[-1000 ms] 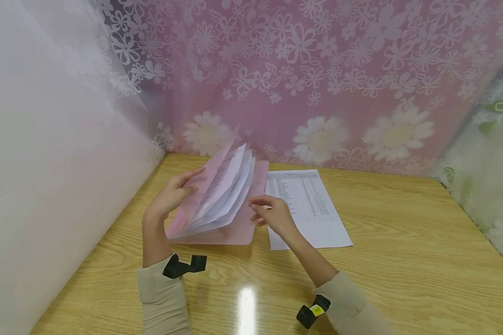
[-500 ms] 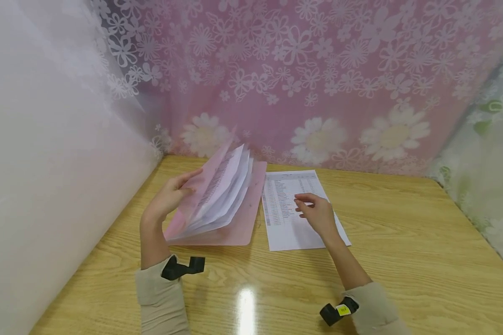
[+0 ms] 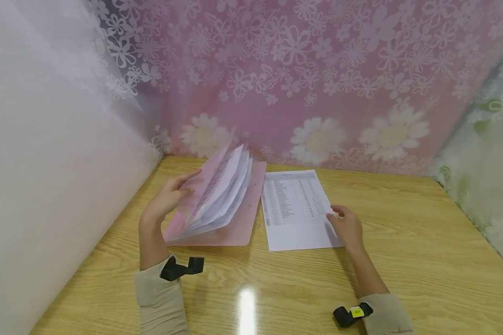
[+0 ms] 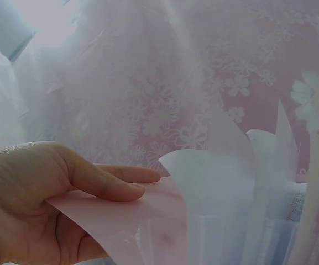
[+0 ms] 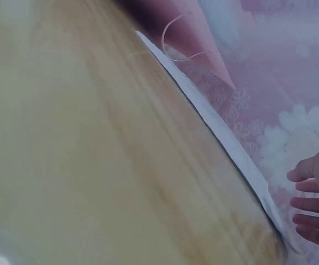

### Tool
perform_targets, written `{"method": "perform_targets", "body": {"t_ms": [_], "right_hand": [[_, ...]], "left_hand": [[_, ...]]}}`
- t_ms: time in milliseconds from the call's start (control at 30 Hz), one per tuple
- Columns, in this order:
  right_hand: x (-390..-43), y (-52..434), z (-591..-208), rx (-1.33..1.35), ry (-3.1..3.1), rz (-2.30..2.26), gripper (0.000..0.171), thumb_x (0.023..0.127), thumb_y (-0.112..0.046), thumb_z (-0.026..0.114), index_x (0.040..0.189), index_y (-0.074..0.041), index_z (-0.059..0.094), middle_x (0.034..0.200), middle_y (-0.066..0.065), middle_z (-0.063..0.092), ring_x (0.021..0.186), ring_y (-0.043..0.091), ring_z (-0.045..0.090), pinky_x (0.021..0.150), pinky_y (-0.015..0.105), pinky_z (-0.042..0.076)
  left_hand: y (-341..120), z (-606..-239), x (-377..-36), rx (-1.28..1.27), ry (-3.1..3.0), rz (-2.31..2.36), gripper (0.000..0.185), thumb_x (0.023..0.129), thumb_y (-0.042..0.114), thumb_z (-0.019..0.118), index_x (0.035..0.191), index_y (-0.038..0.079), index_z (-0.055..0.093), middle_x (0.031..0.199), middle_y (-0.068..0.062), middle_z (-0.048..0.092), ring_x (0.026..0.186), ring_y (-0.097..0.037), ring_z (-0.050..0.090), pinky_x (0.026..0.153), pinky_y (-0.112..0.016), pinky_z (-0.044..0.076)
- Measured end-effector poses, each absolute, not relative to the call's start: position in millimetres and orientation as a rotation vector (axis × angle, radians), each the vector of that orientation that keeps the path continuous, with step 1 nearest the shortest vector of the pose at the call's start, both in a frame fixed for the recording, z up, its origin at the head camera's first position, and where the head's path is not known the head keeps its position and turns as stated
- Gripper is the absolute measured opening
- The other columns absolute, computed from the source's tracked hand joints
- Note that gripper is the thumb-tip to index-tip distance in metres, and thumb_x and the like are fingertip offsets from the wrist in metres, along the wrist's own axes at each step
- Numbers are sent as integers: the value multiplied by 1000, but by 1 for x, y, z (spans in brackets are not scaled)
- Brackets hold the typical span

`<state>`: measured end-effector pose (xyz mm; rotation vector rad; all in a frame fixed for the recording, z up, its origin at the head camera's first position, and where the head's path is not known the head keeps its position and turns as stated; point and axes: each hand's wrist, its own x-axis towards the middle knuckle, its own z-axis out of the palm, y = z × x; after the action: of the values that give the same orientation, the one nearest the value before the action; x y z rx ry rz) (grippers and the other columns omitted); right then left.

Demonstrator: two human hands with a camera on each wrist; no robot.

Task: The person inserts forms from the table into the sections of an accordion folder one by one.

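From the head camera, the printed sheet (image 3: 296,210) carries columns of small text too fine to read; it lies flat just left of the right hand (image 3: 347,226), whose loosely bent fingers touch its right edge without gripping it that I can see. The left hand (image 3: 167,198) holds up the front cover of a pink expanding file folder (image 3: 218,204), thumb over the cover's edge, with white papers fanned out to the hand's right. Both rest on a glossy wooden table (image 3: 402,260) closed in by pink flowered curtains (image 3: 318,79). At the left wrist, the left hand (image 4: 43,204) pinches the pink cover (image 4: 131,221) between thumb and fingers. At the right wrist, the right hand's fingertips (image 5: 308,199) are spread, slightly curled, by the sheet's edge (image 5: 225,138); contact cannot be told here.
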<state>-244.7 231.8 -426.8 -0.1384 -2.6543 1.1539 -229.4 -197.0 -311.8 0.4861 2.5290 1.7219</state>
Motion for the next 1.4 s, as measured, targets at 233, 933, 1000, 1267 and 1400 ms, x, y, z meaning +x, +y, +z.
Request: {"method": "perform_targets", "body": {"t_ms": [233,933,1000,1267,1400], "right_hand": [[-248,237,-437,-190,-2643,1106,40,86,-13,62,119,9,55,115,28,55,104,42,51,82,49,41],[-250,243,-456,-97,-2773,819,62,80,-22,70,129,8,44,121,26,49,106,43,38,89,51,29],[-251,243,-455,-97,-2778,819,61,81,-20,69,129,8,44,121,26,49,106,43,38,89,51,28],[-250,242,-452,-157,-2770,811,58,80,-16,69,127,9,45,109,27,52,100,44,43,82,53,35],[-249,243,-450,-200,-2802,794,58,79,-17,70,125,10,47,111,30,50,103,48,41,84,54,34]], "left_hand": [[-200,-312,-229,501,2531,1722,52,90,-6,41,141,6,37,144,-10,31,130,-28,26,98,-45,28],[-196,-312,-231,528,2536,1705,53,90,-7,41,141,5,37,143,-11,33,130,-27,27,97,-44,30],[-195,-312,-231,526,2537,1702,53,90,-7,41,141,6,37,144,-11,32,130,-26,26,97,-44,29],[-195,-311,-230,518,2534,1698,52,90,-6,41,141,6,36,144,-10,31,131,-26,24,98,-45,28],[-194,-312,-229,524,2532,1699,53,90,-6,41,141,5,36,144,-10,31,131,-25,24,99,-44,27]]}}
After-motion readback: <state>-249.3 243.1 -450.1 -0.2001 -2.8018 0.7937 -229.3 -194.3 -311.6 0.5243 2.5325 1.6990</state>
